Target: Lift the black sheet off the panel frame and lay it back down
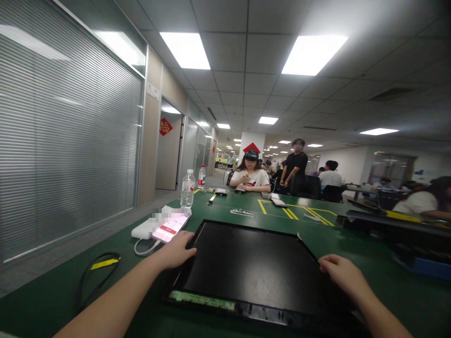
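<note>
A large black display panel point(250, 263) lies face up on the green table in front of me. Along its near edge a green circuit board strip point(202, 299) shows in the black frame. My left hand point(179, 251) grips the panel's left edge, thumb on top and fingers on the outer side. At the right edge, my right hand point(343, 272) pinches the rim, its fingertips partly hidden. Just beyond my left hand, a phone point(171, 226) with a lit screen rests beside a white power bank point(141, 230), with a white cable looping from it.
A black cord with a yellow tag point(104, 264) lies left. Two water bottles point(188, 188) stand farther back. Small metal pieces point(241, 212) sit past the panel, near yellow tape lines point(291, 212). Dark panels point(384, 219) are stacked right. A person point(251, 178) sits opposite.
</note>
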The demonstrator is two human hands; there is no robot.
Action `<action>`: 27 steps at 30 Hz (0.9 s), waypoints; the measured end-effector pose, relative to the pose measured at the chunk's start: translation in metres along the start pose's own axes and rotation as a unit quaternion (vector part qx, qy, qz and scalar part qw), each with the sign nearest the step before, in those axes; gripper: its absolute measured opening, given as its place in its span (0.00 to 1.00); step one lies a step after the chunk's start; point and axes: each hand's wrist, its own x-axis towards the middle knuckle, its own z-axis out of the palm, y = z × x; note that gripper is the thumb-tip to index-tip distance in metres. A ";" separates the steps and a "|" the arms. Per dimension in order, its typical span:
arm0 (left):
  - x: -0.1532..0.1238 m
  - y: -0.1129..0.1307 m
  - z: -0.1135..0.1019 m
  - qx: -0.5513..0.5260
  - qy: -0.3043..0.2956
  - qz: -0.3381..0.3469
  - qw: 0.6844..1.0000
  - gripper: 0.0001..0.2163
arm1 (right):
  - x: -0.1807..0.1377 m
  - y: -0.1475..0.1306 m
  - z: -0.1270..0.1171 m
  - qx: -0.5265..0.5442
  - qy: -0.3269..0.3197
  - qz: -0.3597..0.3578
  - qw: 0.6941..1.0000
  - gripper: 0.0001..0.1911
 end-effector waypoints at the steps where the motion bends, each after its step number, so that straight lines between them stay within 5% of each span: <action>1: 0.000 0.000 0.000 0.013 0.003 -0.012 1.000 0.22 | 0.000 0.000 0.000 0.000 0.004 0.002 1.000 0.14; 7: -0.002 0.007 -0.005 0.056 0.004 -0.013 0.998 0.15 | 0.002 0.004 -0.001 -0.020 0.056 0.024 0.998 0.16; 18: -0.001 -0.003 0.000 0.059 0.011 0.011 0.998 0.14 | 0.010 0.015 0.009 -0.035 0.004 0.014 0.999 0.16; 27: 0.002 0.013 -0.008 -0.125 0.002 -0.013 0.992 0.14 | 0.017 0.021 0.006 -0.031 0.006 0.019 0.999 0.15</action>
